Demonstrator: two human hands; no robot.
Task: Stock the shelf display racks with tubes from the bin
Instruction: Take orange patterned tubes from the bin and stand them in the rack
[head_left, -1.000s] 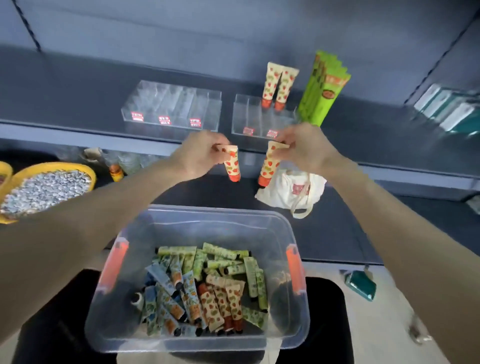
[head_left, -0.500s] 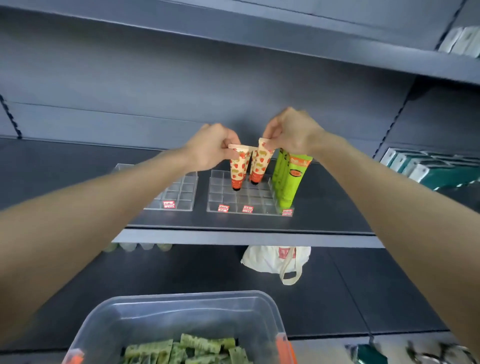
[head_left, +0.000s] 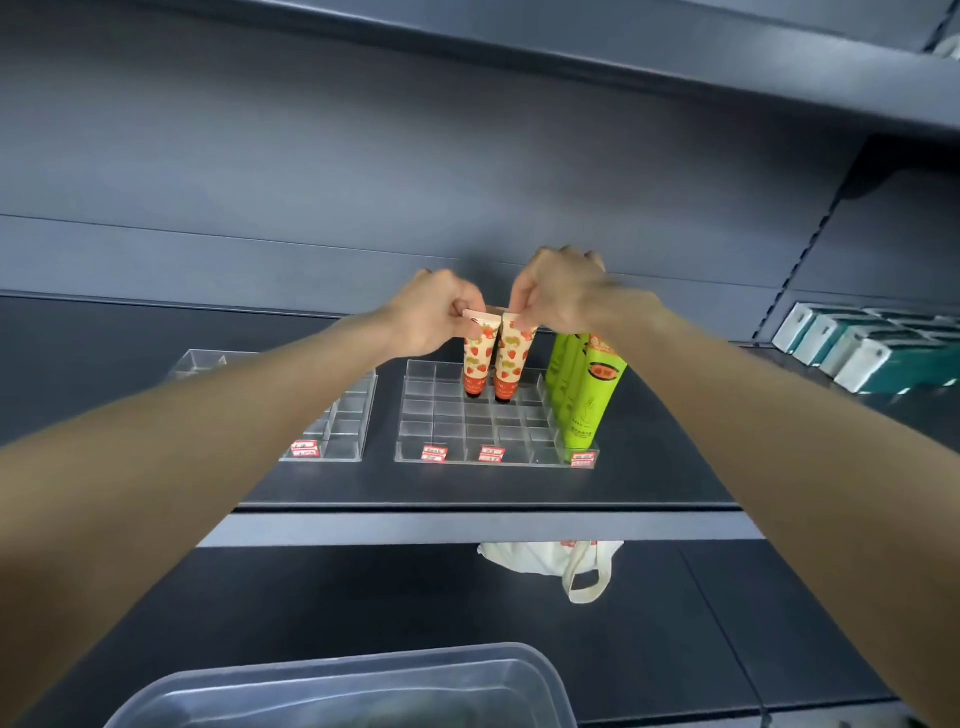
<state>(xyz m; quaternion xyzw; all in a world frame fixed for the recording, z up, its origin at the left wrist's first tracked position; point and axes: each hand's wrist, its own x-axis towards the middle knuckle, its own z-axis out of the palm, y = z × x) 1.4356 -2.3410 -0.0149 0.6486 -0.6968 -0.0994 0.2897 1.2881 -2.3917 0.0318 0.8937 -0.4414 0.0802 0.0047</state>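
I see two strawberry-print tubes standing side by side, touching. The left tube (head_left: 477, 358) and right tube (head_left: 513, 357) each have a near-vertical long axis, with the orange cap down and the flat crimped end up. Both caps sit in cells toward the back of the clear rack (head_left: 470, 434); I cannot tell which row.

Each tube hangs below the fingers holding it. My left hand (head_left: 432, 318) pinches the crimped end of the left tube between thumb and curled fingers. My right hand (head_left: 562, 297) pinches the top of the right tube the same way. The hands are close together and nearly meet above the tubes.

Green tubes (head_left: 592, 397) stand upright in the rack's right-hand column, just beside the right tube. A second rack (head_left: 345, 418) lies to the left on the same shelf (head_left: 467, 526). White and teal boxes (head_left: 872, 356) stand far right. A white bag (head_left: 550, 560) lies on the lower level. The bin (head_left: 358, 680) shows its rim at the bottom edge.
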